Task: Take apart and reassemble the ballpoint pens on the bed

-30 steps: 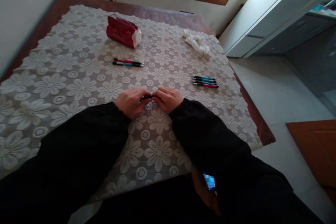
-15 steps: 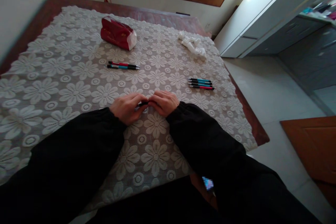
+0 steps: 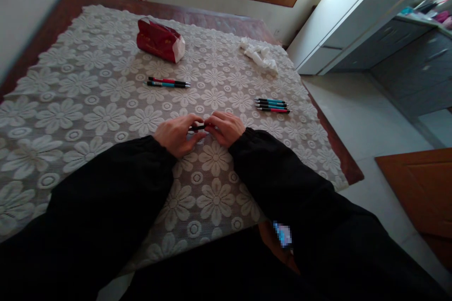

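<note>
The desk was the largest thing; it reached away from the fingers point(image 3: 216, 120) on both sides, and its bare wood point(image 3: 229, 25) showed at the far edge. Over it was spread a cloth point(image 3: 215, 197) with flower pattern, directly below the fingers. Next in size was a red bag point(image 3: 155, 40), lying well beyond the fingers of the left hand point(image 3: 175, 135) and somewhat to their left. A crumpled white tissue point(image 3: 262, 58) lay as far, but beyond and to the right of the fingers of the right hand point(image 3: 226, 128).

Of the smaller things, four pens point(image 3: 271, 106), three blue and one red, lay side by side to the right of the fingers and a little farther away; the right hand was nearer. A pair of pens point(image 3: 167, 84), one red and one blue, lay beyond the left hand, which was nearer to them.

The smallest was a thin black piece point(image 3: 196, 128), between the two hands, with its long axis going almost straight from left to right. The right fingers were pinching its right end. The left thumb and forefinger stood apart around it; whether another left finger gripped it, I could not say.
</note>
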`<state>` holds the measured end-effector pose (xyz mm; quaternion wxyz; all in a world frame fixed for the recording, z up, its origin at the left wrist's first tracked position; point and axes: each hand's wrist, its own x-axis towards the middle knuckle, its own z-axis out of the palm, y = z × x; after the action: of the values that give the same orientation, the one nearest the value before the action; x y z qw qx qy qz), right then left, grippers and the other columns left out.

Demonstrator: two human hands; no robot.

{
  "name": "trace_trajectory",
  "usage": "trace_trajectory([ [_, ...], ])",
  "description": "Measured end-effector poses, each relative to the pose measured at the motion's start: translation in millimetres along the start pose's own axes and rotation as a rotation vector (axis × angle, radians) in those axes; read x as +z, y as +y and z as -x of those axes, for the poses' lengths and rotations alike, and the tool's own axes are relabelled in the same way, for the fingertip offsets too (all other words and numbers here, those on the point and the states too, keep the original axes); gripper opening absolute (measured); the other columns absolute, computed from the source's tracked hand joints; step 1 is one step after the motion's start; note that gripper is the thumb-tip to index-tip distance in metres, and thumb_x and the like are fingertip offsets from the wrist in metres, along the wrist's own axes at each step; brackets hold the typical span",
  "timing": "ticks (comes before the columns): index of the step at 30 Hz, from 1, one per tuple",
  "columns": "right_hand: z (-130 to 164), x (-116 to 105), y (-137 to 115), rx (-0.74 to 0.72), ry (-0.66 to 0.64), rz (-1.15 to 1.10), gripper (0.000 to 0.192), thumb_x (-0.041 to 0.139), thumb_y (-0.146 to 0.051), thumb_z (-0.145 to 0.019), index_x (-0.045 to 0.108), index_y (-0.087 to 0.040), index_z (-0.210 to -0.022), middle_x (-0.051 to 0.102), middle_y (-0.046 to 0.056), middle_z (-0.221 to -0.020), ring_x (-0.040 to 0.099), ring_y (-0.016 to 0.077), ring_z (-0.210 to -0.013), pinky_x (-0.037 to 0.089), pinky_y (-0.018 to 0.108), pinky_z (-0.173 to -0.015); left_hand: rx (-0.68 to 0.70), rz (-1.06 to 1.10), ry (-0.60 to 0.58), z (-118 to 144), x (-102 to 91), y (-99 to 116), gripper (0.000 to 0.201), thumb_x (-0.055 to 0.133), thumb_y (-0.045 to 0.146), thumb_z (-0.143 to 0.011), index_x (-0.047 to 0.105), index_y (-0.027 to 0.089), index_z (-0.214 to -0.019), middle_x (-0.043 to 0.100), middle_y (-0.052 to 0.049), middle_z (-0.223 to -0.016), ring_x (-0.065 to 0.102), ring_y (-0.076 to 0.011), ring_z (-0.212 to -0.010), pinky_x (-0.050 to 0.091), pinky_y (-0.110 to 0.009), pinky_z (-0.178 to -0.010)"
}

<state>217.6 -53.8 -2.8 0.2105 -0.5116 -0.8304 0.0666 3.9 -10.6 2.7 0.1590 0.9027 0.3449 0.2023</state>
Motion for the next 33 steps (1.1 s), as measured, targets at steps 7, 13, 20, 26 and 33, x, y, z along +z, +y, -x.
trace_trajectory([
  [7,0.5,-0.8,-1.3,0.013,-0.032,-0.008,0.032,0.041,-0.040,-0.106,0.067,-0.022,-0.110,0.065,0.004,-0.103,0.059,0.0165,-0.086,0.039,0.028,-0.075,-0.058,-0.110,0.018,-1.6,-2.7,1.9,0.028,0.050,0.045,-0.096,0.069,0.025,-0.102,0.073,-0.003,-0.086,0.067,-0.0215,-0.078,0.047,-0.032,-0.067],
  [13,-0.7,-0.3,-5.2,0.037,-0.041,0.044,0.029,0.043,-0.038,-0.105,0.066,-0.021,-0.109,0.067,0.004,-0.105,0.060,0.0171,-0.085,0.037,0.029,-0.072,-0.047,-0.212,0.004,-3.9,-1.4,-3.0,0.044,0.036,0.044,-0.102,0.068,0.021,-0.084,0.070,-0.008,-0.087,0.066,-0.0250,-0.085,0.048,-0.036,-0.071],
  [20,-0.8,0.3,-6.6,0.029,-0.043,0.041,0.026,0.042,-0.033,-0.104,0.063,-0.021,-0.114,0.068,0.005,-0.108,0.060,0.0177,-0.087,0.036,0.029,-0.071,0.019,-0.070,-0.003,-2.8,-0.4,-6.1,0.035,0.053,0.049,-0.096,0.069,0.023,-0.112,0.074,-0.006,-0.098,0.068,-0.0233,-0.084,0.051,-0.035,-0.075],
  [26,-0.7,0.1,-7.3,0.042,-0.032,0.061,0.032,0.039,-0.038,-0.106,0.066,-0.022,-0.112,0.067,0.004,-0.106,0.058,0.0154,-0.081,0.033,0.029,-0.067,-0.005,-0.140,0.033,-3.2,-2.8,-2.1,0.038,0.043,0.044,-0.099,0.073,0.021,-0.104,0.072,-0.008,-0.099,0.068,-0.0251,-0.090,0.050,-0.035,-0.074],
  [33,-1.5,-1.2,-7.5,0.078,-0.034,0.094,0.033,0.038,-0.038,-0.106,0.067,-0.022,-0.108,0.068,0.004,-0.103,0.058,0.0153,-0.080,0.030,0.029,-0.065,-0.023,-0.147,-0.005,-2.3,-3.9,-3.0,0.038,0.040,0.040,-0.100,0.070,0.024,-0.117,0.075,-0.007,-0.102,0.070,-0.0251,-0.091,0.051,-0.034,-0.075],
])
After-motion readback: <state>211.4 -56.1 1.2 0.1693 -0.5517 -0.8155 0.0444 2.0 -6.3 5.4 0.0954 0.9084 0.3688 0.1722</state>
